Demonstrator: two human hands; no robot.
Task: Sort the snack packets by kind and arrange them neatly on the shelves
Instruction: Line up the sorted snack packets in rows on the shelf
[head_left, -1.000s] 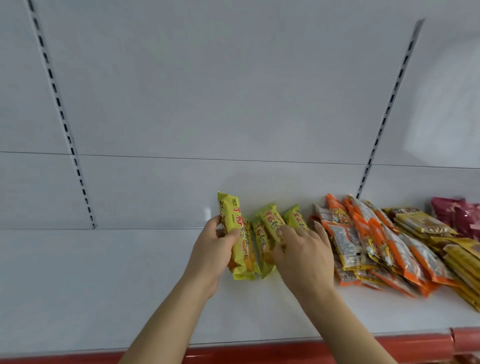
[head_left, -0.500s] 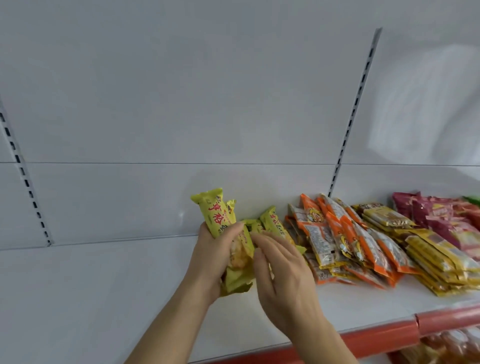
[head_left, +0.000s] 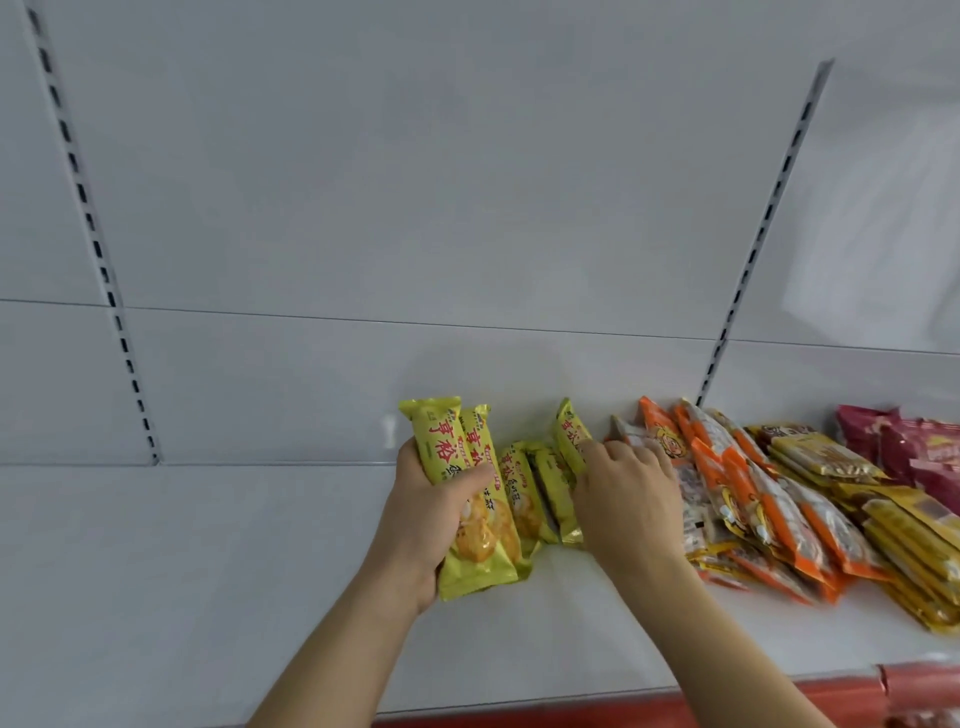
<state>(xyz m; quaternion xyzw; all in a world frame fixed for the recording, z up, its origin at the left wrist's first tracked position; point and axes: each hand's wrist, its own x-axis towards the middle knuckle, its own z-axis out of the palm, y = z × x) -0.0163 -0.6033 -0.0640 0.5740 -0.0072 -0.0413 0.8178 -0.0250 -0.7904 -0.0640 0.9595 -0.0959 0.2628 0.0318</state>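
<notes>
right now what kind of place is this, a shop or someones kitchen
Most likely a shop aisle: a white display shelf with a red front edge, slotted uprights on the back panel, and snack packets grouped by kind, yellow packets beside orange packets.

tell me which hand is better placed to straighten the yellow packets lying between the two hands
Right. The right hand already rests against the loose yellow packets on the shelf, with its fingers on the rightmost one. The left hand is busy gripping two yellow packets, so it looks less free.
</notes>
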